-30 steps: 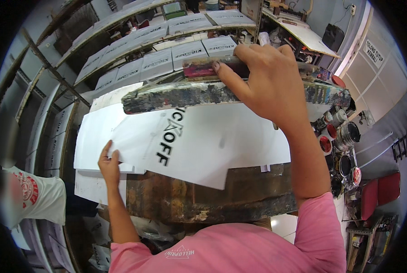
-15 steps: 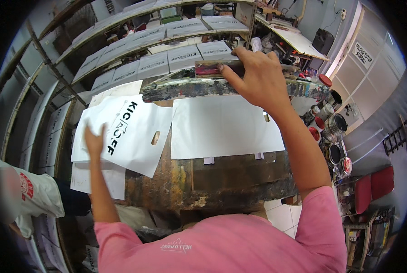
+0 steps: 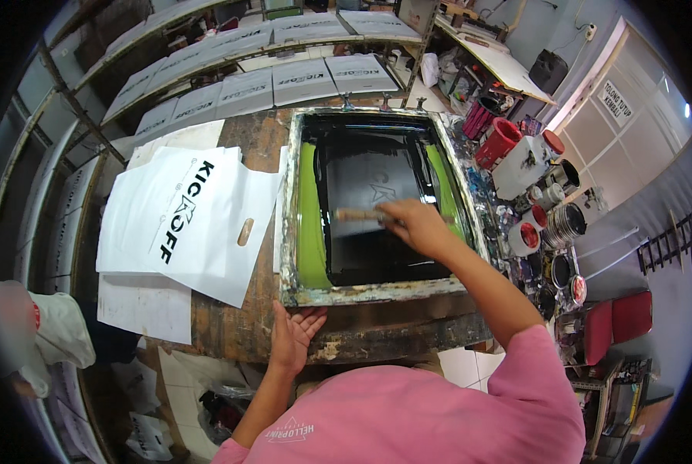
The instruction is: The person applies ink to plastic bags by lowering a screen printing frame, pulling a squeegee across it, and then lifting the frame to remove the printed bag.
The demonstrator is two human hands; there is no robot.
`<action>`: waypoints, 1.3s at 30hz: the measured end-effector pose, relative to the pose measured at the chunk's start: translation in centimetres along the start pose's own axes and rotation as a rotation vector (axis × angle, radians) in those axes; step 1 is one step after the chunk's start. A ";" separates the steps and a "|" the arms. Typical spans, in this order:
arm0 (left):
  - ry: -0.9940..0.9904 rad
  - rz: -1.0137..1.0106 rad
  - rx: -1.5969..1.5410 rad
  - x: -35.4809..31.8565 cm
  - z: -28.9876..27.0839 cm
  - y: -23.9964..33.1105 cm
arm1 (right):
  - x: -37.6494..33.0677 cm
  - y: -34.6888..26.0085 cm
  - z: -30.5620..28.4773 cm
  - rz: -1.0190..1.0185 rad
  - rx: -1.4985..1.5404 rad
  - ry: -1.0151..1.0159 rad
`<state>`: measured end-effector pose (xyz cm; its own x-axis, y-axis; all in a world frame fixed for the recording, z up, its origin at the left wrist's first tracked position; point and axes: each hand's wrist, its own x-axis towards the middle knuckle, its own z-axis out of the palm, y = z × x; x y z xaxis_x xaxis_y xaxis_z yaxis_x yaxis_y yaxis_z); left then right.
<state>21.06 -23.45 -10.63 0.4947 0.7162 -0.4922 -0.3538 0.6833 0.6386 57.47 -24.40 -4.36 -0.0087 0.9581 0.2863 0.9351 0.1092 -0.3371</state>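
Note:
A screen-printing frame (image 3: 384, 292) lies flat on the worktable, its green-edged mesh smeared with black ink. My right hand (image 3: 419, 228) is closed around a squeegee (image 3: 357, 215) with a wooden handle, which rests across the inked mesh. Through the ink, part of a printed design shows faintly. At the frame's near left corner, my left hand (image 3: 293, 334) is open, palm up, its fingertips against the frame's front edge. Left of the frame lies a stack of white bags (image 3: 187, 209), the top one printed in black and with a cut-out handle.
Ink cans and a red tub (image 3: 497, 141) crowd the table's right side. Racks behind hold rows of printed white bags (image 3: 303, 77). A person (image 3: 52, 329) stands at the lower left beside more shelving. A red chair (image 3: 616, 321) is at the right.
The raised screen frame has come down flat onto the table, covering the blank bag. My left hand went from the printed stack to the frame's front edge; my right now grips the squeegee on the mesh.

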 end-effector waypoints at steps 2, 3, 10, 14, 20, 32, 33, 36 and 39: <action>0.000 0.021 0.003 1.0 -1.2 -1.4 | 4.1 4.6 2.1 -0.025 -0.082 0.114; 0.033 0.009 0.019 1.3 -1.7 -1.8 | 6.8 7.1 2.9 -0.034 -0.133 0.140; 0.161 -0.029 0.067 1.5 -1.7 -1.6 | 20.2 17.8 7.4 0.006 -0.333 0.119; 0.229 -0.047 0.083 1.4 -1.0 -1.4 | 20.2 17.2 9.2 0.066 -0.365 0.152; 0.240 -0.048 0.092 1.6 -1.3 -1.5 | 11.7 10.1 9.0 0.026 -0.325 0.158; 0.015 0.056 0.067 2.0 -2.0 -2.0 | -7.5 -7.5 4.0 0.126 -0.163 -0.132; 0.023 0.047 0.060 2.1 -2.1 -2.1 | -7.6 -7.9 3.5 0.169 -0.148 -0.242; -0.009 0.065 0.061 2.3 -2.2 -2.2 | -6.9 -7.9 2.6 0.139 -0.203 -0.152; -0.035 0.078 0.066 2.2 -1.8 -1.9 | -7.0 -8.0 2.2 0.157 -0.165 -0.141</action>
<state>21.38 -22.97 -13.98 0.4959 0.7607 -0.4188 -0.3397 0.6138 0.7127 49.30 -31.36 -5.65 0.1023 0.9886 0.1103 0.9740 -0.0770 -0.2129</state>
